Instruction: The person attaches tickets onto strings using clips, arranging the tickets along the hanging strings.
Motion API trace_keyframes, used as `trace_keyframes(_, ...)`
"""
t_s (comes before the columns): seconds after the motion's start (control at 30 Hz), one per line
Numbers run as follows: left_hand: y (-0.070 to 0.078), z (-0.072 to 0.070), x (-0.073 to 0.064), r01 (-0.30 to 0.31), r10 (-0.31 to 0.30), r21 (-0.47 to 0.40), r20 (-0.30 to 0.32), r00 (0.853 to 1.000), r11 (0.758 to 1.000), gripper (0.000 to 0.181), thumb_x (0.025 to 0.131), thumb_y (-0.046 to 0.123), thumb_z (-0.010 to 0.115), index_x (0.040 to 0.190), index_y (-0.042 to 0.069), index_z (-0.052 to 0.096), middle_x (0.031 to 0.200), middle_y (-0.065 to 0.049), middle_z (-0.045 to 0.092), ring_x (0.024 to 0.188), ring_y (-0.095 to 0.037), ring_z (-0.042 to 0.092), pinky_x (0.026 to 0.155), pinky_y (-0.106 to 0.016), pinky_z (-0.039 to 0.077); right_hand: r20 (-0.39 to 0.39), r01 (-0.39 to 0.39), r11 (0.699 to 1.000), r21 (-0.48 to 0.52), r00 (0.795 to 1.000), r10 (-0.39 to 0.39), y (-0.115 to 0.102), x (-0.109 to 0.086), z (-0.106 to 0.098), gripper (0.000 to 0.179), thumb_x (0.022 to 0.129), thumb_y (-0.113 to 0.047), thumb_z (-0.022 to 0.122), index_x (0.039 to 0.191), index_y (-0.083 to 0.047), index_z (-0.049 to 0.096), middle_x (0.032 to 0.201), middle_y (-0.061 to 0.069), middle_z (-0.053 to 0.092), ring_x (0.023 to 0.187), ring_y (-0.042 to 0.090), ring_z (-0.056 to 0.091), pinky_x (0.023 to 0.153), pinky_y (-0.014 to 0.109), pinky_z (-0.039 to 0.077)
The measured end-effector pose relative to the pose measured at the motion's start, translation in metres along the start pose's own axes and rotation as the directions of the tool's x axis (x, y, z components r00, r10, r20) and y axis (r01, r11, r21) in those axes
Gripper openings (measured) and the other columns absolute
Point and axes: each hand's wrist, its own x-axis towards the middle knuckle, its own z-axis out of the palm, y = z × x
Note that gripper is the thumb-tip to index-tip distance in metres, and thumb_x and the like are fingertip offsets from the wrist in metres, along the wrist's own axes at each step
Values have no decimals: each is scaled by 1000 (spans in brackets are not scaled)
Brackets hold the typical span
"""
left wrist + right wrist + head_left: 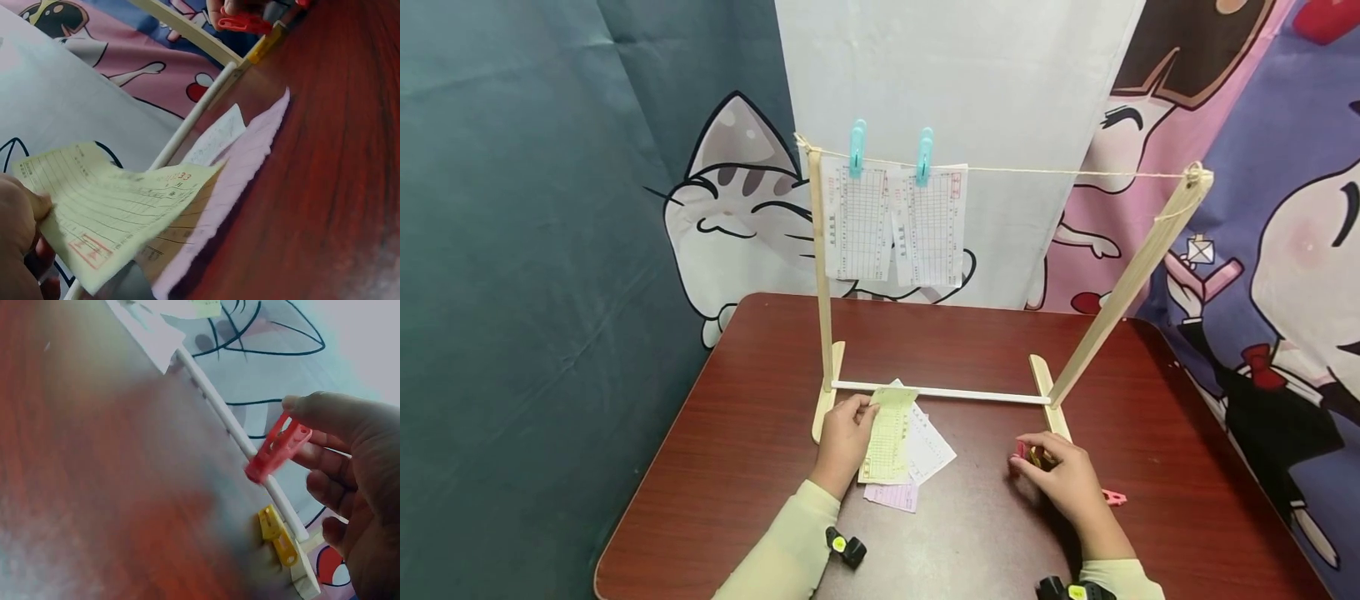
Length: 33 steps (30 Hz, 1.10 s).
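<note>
My left hand (pixel 847 433) pinches the top of a yellow printed slip (pixel 887 442), lifted off a white slip (pixel 931 446) and a pink slip (pixel 895 497) on the table. In the left wrist view the yellow slip (pixel 119 206) bends upward, thumb on its edge. A red clothespin (pixel 279 449) is pinched between thumb and fingers of my right hand (pixel 1063 479), above the table. Close by lies a yellow clothespin (pixel 277 534), mostly covered by the hand in the head view. Another red clothespin (pixel 1114 497) lies right of that hand.
A wooden rack has a left post (pixel 821 275), a leaning right post (pixel 1131 287) and a white crossbar (pixel 955 395). Along its string (pixel 1045 172), two blue clothespins (pixel 857 150) hold white printed slips (pixel 861 229). Printed curtains (pixel 587 208) stand behind the brown table (pixel 715 467).
</note>
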Motion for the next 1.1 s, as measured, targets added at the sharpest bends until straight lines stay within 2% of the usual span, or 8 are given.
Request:
trace_keyframes(0.1, 8, -5, 7, -24, 23, -64, -7, 1000, 998, 6, 94, 11, 77, 98, 8, 79, 77, 0, 69, 66, -9, 56, 58, -26, 49, 29, -93, 988, 126, 995, 90, -10, 5, -9, 29, 79, 1, 88, 104, -9, 77, 82, 0, 70, 70, 12, 61, 60, 23, 48)
trace_keyframes(0.2, 26, -15, 19, -37, 36, -152, -9, 999, 988, 10, 95, 10, 76, 103, 6, 79, 85, -1, 75, 70, -9, 61, 63, -26, 54, 51, -103, 971, 214, 994, 94, -23, 21, -24, 28, 81, 6, 84, 107, -2, 76, 81, 4, 71, 70, 9, 59, 58, 23, 47)
trace_keyframes(0.37, 77, -33, 48, -61, 55, -300, -29, 998, 952, 10, 95, 12, 76, 104, 6, 76, 87, 0, 76, 74, -12, 63, 67, -26, 54, 68, -14, 977, 213, 998, 0, -55, 69, -65, 31, 82, 9, 82, 111, 0, 77, 89, 6, 76, 67, 10, 61, 55, 22, 48)
trace_keyframes(0.47, 111, -42, 71, -85, 71, -385, -49, 996, 919, 9, 95, 13, 76, 101, 7, 76, 84, -2, 74, 70, -14, 61, 63, -25, 52, 63, 79, 959, 273, 993, -100, -87, 105, -92, 32, 82, 13, 80, 111, 0, 77, 91, 9, 77, 70, 13, 67, 58, 21, 52)
trace_keyframes(0.57, 142, -46, 95, -115, 97, -464, -63, 993, 878, 10, 96, 14, 76, 101, 6, 78, 86, -5, 76, 71, -14, 64, 62, -25, 55, 12, 206, 891, 404, 973, -230, -124, 142, -115, 33, 79, 23, 76, 108, 7, 75, 91, 18, 75, 77, 18, 71, 65, 22, 55)
trace_keyframes(0.73, 189, -47, 129, -165, 141, -513, -85, 986, 842, 15, 97, 17, 75, 104, 4, 78, 91, -6, 78, 76, -12, 68, 67, -27, 58, -138, 373, 708, 599, 919, -368, -185, 197, -140, 31, 73, 37, 67, 102, 26, 66, 94, 31, 71, 84, 27, 75, 73, 26, 58)
trace_keyframes(0.87, 219, -45, 149, -190, 151, -548, -115, 982, 815, 15, 98, 16, 74, 104, 2, 78, 91, -7, 78, 77, -11, 68, 70, -27, 57, -198, 387, 665, 639, 918, -344, -226, 234, -152, 24, 78, 31, 69, 102, 28, 64, 94, 32, 72, 82, 32, 76, 79, 30, 60)
trace_keyframes(1.1, 251, -34, 167, -174, 135, -635, -111, 985, 753, 14, 97, 10, 74, 104, -1, 77, 89, -8, 78, 73, -10, 68, 66, -27, 57, -157, 193, 749, 634, 980, -120, -262, 285, -168, 22, 77, 10, 86, 97, 14, 76, 87, 14, 78, 77, 21, 72, 67, 23, 52)
